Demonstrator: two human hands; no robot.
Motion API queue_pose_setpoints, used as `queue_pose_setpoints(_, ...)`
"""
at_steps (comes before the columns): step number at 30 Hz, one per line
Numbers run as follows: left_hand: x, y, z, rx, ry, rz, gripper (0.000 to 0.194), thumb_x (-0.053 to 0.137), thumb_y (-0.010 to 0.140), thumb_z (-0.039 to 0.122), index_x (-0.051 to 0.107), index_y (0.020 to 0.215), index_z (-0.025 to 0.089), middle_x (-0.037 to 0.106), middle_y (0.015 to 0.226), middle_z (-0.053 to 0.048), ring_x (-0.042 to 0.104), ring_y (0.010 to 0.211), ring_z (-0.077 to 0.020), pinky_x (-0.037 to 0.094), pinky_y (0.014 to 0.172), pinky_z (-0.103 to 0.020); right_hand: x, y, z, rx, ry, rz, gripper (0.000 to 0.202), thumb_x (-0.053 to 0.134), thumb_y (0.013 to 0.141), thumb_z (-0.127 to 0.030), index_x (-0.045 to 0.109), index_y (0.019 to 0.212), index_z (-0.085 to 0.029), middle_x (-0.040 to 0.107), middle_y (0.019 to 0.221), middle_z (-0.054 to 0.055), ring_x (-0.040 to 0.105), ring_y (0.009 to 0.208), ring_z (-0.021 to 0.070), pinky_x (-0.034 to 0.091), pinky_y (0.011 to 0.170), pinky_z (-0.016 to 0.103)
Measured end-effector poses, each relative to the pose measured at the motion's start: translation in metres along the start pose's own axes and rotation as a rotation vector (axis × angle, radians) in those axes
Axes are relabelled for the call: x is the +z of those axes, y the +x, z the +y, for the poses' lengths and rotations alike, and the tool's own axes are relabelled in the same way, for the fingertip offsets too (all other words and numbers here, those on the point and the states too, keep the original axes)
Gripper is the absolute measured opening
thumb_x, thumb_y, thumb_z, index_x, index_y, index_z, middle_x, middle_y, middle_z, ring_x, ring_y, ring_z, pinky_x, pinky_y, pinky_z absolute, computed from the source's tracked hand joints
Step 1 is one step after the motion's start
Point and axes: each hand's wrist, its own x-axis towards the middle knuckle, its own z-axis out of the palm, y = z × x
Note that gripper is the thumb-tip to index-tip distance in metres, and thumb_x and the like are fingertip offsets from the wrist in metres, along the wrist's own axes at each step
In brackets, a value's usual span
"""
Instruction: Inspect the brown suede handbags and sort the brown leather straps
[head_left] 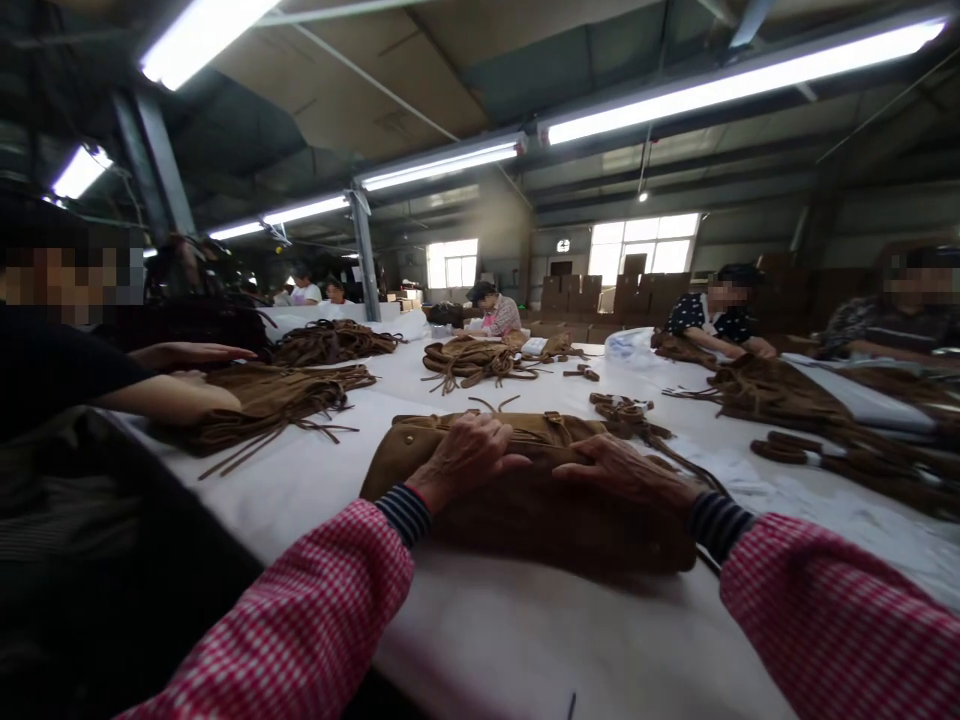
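The bag (525, 510) lies on its side near the worktop's (600, 650) near edge, brown, with its gathered upper edge turned away from the wearer and thin cords sticking up from it. The left hand (469, 455) is on the upper edge left of its middle, fingers bent over it and thumb pointing right; the fingertips are hidden, so I cannot tell whether its grip is clamped on the cloth. The right hand (630, 475) lies on the right part of the same edge, its grip apart, thumb stretched toward the left hand. The two thumbs do not touch.

Just beyond the bag's right end are rolled straps (626, 408), with more strap bundles (795, 450) toward the worktop's right side. At the left edge, a co-worker in a dark top (60, 360) has an arm over a brown pile (262, 395) with loose cords hanging from it. Behind that is a darker heap (337, 342); further right, another brown heap (480, 360) lies past the bag. Clear plastic (630, 345) sits near the far right part, where a co-worker in a dotted top (716, 320) handles brown goods (682, 350). Cartons (645, 295) stand beneath the windows (645, 240).
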Motion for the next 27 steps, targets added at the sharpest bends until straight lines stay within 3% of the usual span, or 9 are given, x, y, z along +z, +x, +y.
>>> queue_pose_setpoints(5, 0.034, -0.015, 0.008, -0.047, -0.092, -0.134, 0.049, 0.053, 0.096, 0.065, 0.06, 0.087, 0.017, 0.07, 0.085, -0.009, 0.068, 0.082, -0.0262, 0.044, 0.068, -0.034, 0.05, 0.006, 0.025, -0.117, -0.28, 0.049, 0.055, 0.05, 0.099, -0.066, 0.065, 0.076, -0.018, 0.066, 0.071, 0.003, 0.06, 0.066, 0.0186, 0.029, 0.061, 0.031)
queue_pose_setpoints(10, 0.03, -0.021, 0.009, -0.065, -0.19, -0.245, 0.056, 0.058, 0.087, 0.075, 0.059, 0.086, 0.019, 0.071, 0.079, -0.005, 0.071, 0.076, -0.0263, 0.038, 0.059, -0.03, 0.077, -0.005, 0.03, -0.329, -0.509, 0.209, 0.045, 0.048, 0.105, -0.052, 0.065, 0.084, -0.017, 0.068, 0.079, 0.006, 0.061, 0.067, 0.0195, 0.026, 0.059, 0.032)
queue_pose_setpoints(14, 0.021, -0.037, 0.01, -0.054, -0.266, -0.264, 0.061, 0.069, 0.076, 0.078, 0.057, 0.09, 0.019, 0.07, 0.081, -0.002, 0.069, 0.074, -0.0245, 0.036, 0.059, -0.03, 0.076, -0.013, 0.03, -0.437, -0.5, 0.28, 0.042, 0.049, 0.105, -0.051, 0.061, 0.081, -0.018, 0.064, 0.077, 0.003, 0.057, 0.065, 0.0172, 0.027, 0.059, 0.032)
queue_pose_setpoints(20, 0.022, -0.064, 0.021, 0.086, -0.124, -0.01, 0.038, 0.064, 0.095, 0.054, 0.052, 0.089, 0.019, 0.066, 0.089, -0.004, 0.062, 0.08, -0.0224, 0.04, 0.072, -0.035, 0.065, -0.033, 0.026, -0.564, -0.559, 0.274, 0.027, 0.05, 0.106, -0.036, 0.06, 0.088, -0.019, 0.063, 0.085, 0.003, 0.053, 0.073, 0.0182, 0.032, 0.066, 0.034)
queue_pose_setpoints(24, 0.019, -0.068, 0.02, 0.193, -0.086, 0.058, 0.028, 0.061, 0.099, 0.043, 0.05, 0.088, 0.02, 0.062, 0.086, -0.002, 0.057, 0.078, -0.0206, 0.04, 0.071, -0.035, 0.054, -0.05, 0.026, -0.582, -0.605, 0.236, 0.013, 0.051, 0.105, -0.023, 0.063, 0.108, -0.017, 0.064, 0.091, 0.004, 0.052, 0.08, 0.02, 0.034, 0.07, 0.034)
queue_pose_setpoints(27, 0.013, -0.07, 0.02, 0.268, -0.064, 0.099, 0.02, 0.06, 0.101, 0.029, 0.05, 0.085, 0.02, 0.059, 0.082, -0.001, 0.053, 0.074, -0.0194, 0.039, 0.068, -0.035, 0.048, -0.061, 0.027, -0.618, -0.652, 0.276, 0.021, 0.047, 0.104, -0.015, 0.061, 0.12, -0.014, 0.065, 0.094, 0.007, 0.051, 0.08, 0.0211, 0.035, 0.072, 0.035)
